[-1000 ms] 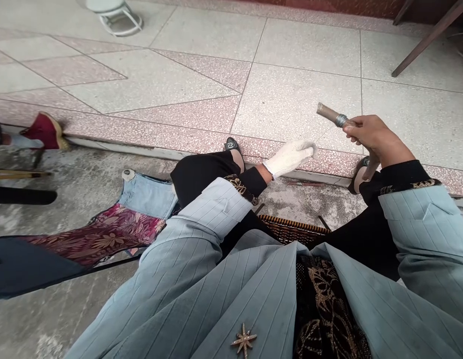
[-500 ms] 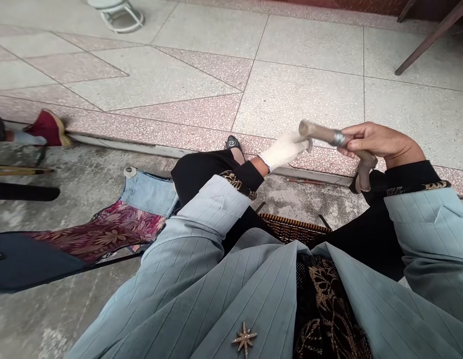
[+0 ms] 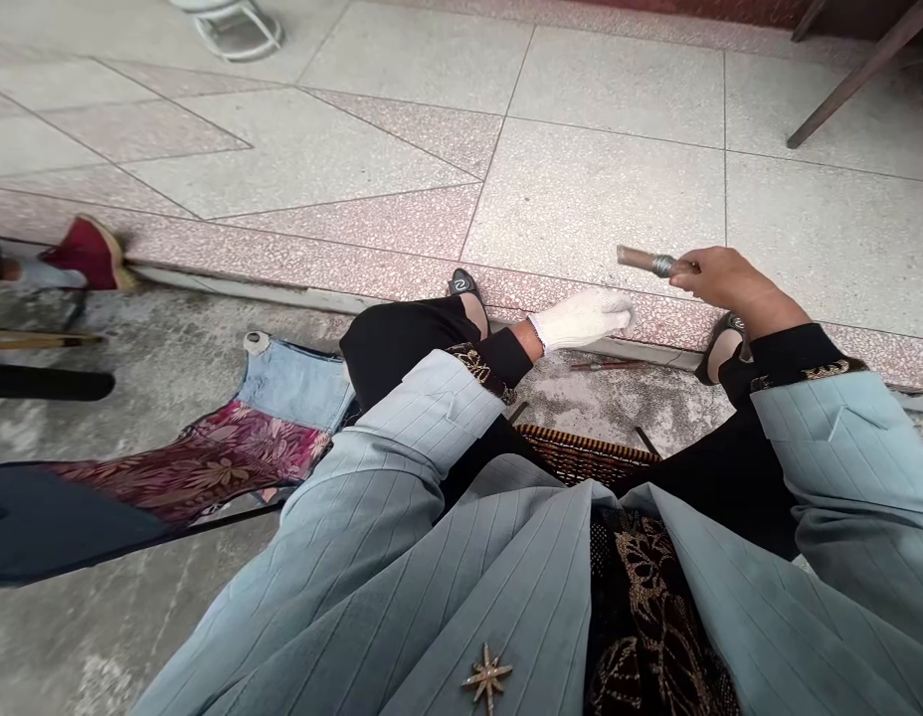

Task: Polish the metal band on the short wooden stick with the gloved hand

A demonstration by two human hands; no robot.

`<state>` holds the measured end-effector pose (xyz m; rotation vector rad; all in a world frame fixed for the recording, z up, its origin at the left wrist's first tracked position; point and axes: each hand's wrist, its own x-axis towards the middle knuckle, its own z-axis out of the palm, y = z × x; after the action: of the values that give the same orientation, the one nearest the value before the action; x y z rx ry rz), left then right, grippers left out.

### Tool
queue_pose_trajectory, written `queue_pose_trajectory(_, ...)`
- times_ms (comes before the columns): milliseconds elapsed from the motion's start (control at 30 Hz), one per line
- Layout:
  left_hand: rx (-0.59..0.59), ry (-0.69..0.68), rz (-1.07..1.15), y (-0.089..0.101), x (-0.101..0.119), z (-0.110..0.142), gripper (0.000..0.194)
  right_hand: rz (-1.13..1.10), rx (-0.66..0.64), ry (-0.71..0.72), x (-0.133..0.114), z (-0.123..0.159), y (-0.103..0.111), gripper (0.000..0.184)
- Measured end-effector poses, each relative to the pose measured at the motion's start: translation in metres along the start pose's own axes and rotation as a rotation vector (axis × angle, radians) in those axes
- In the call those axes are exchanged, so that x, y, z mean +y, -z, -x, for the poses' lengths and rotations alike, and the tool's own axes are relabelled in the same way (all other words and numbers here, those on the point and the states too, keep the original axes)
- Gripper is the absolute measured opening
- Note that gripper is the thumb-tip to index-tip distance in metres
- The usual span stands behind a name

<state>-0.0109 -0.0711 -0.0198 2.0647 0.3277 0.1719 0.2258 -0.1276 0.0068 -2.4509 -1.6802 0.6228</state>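
My right hand [image 3: 722, 276], bare, is closed round a short brown wooden stick [image 3: 635, 258] with silvery wire [image 3: 662, 266] wound about it. The stick points left above the pinkish step edge, and my palm hides its other end. My left hand [image 3: 581, 318], in a white knitted glove, is curled with its fingers together, below and left of the stick and apart from it. Whatever those gloved fingers may hold is hidden. A greyish patch shows at their tips.
A woven basket-like seat edge [image 3: 585, 455] shows between my knees. On the left lies a folding chair with patterned fabric [image 3: 245, 447]. Another person's red shoe [image 3: 92, 254] rests by the step. A white stool [image 3: 238, 30] and a wooden leg [image 3: 860, 75] stand on the tiled floor [image 3: 603, 189].
My right hand has shifted slightly left, and the stick now looks shorter from this angle. The gloved left hand has dropped a little and moved right, away from the stick's end.
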Motion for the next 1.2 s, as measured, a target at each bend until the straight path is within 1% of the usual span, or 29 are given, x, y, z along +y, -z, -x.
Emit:
queue_pose_trajectory(67, -0.008, -0.013, -0.046, 0.002, -0.002, 0.000, 0.023, 0.181, -0.122, 0.047, 0.000, -0.002, -0.005, 0.027)
queue_pose_trajectory(133, -0.011, -0.018, -0.100, 0.003, -0.005, 0.000, 0.024, 0.278, -0.288, 0.092, -0.002, -0.001, -0.008, 0.027)
queue_pose_trajectory(233, -0.013, -0.001, -0.243, 0.006, -0.009, -0.001, 0.026, 0.310, -0.500, 0.161, -0.007, 0.003, -0.011, 0.023)
queue_pose_trajectory(300, -0.014, 0.026, -0.315, 0.009, -0.009, -0.001, 0.025, 0.300, -0.586, 0.197, -0.008, 0.006, -0.013, 0.022)
queue_pose_trajectory(367, -0.003, 0.053, -0.355, 0.013, -0.008, -0.001, 0.025, 0.260, -0.651, 0.249, -0.008, 0.007, -0.014, 0.022)
queue_pose_trajectory(467, 0.041, 0.089, -0.366, 0.019, -0.007, -0.001, 0.026, 0.088, -0.801, 0.366, -0.008, 0.010, -0.013, 0.026)
queue_pose_trajectory(533, 0.076, 0.122, -0.336, 0.021, -0.007, -0.002, 0.026, -0.064, -0.905, 0.431, -0.010, 0.015, -0.006, 0.031)
queue_pose_trajectory(600, 0.122, 0.158, -0.280, 0.022, -0.007, -0.002, 0.026, -0.211, -0.931, 0.470, -0.012, 0.021, 0.006, 0.037)
queue_pose_trajectory(633, 0.144, 0.172, -0.244, 0.021, -0.006, -0.001, 0.026, -0.289, -0.890, 0.474, -0.012, 0.025, 0.013, 0.038)
queue_pose_trajectory(667, 0.164, 0.182, -0.201, 0.020, -0.004, 0.000, 0.026, -0.370, -0.813, 0.466, -0.012, 0.029, 0.020, 0.038)
queue_pose_trajectory(733, 0.179, 0.199, -0.100, 0.017, 0.000, 0.003, 0.028, -0.572, -0.616, 0.444, -0.010, 0.035, 0.032, 0.036)
queue_pose_trajectory(767, 0.169, 0.208, -0.048, 0.014, 0.003, 0.005, 0.030, -0.696, -0.505, 0.426, -0.009, 0.037, 0.036, 0.033)
queue_pose_trajectory(833, 0.120, 0.228, 0.029, 0.009, 0.007, 0.009, 0.035, -0.938, -0.303, 0.373, -0.008, 0.038, 0.038, 0.029)
queue_pose_trajectory(867, 0.091, 0.241, 0.050, 0.007, 0.009, 0.011, 0.038, -1.023, -0.219, 0.335, -0.007, 0.037, 0.038, 0.027)
queue_pose_trajectory(900, 0.068, 0.256, 0.060, 0.004, 0.010, 0.013, 0.039, -1.065, -0.151, 0.288, -0.007, 0.035, 0.035, 0.025)
queue_pose_trajectory(933, 0.051, 0.271, 0.064, 0.002, 0.011, 0.014, 0.039, -1.055, -0.094, 0.231, -0.007, 0.032, 0.032, 0.023)
queue_pose_trajectory(1000, 0.033, 0.299, 0.061, 0.000, 0.012, 0.015, 0.036, -0.883, -0.005, 0.105, -0.006, 0.024, 0.024, 0.020)
queue_pose_trajectory(1067, 0.023, 0.319, 0.048, 0.000, 0.012, 0.015, 0.033, -0.585, 0.065, 0.015, -0.003, 0.015, 0.015, 0.021)
queue_pose_trajectory(1133, 0.012, 0.314, 0.020, 0.001, 0.012, 0.015, 0.030, -0.269, 0.104, 0.010, 0.000, 0.006, 0.008, 0.024)
queue_pose_trajectory(1200, -0.002, 0.265, -0.028, 0.002, 0.012, 0.013, 0.029, -0.013, 0.085, 0.040, 0.002, 0.001, 0.004, 0.027)
